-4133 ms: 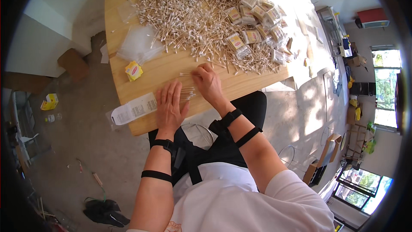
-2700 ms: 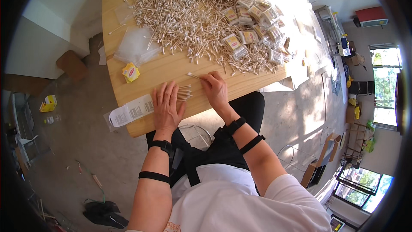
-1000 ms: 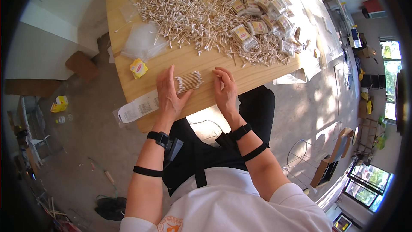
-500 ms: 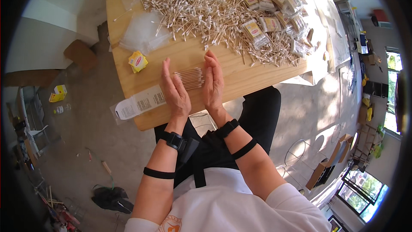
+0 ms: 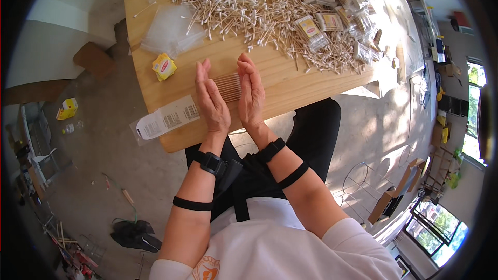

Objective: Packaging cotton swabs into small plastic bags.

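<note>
A neat row of cotton swabs lies between my two palms over the wooden table. Against the left ends of the swabs is my left hand, its fingers long and held together. My right hand faces it and presses at the right ends, fingers slightly curved. The swab tips are hidden behind the palms. A clear plastic bag with a white printed card inside lies flat beside my left hand, at the table's near left corner. Yellow cards sit in a small stack beyond it.
A big heap of loose cotton swabs spreads across the far side of the table. Filled swab packs are piled on its right. Clear empty bags lie at the left. A cardboard box stands on the floor at right.
My hands have come closer together around the row of swabs, the right one shifting left. The whole view has moved slightly.
</note>
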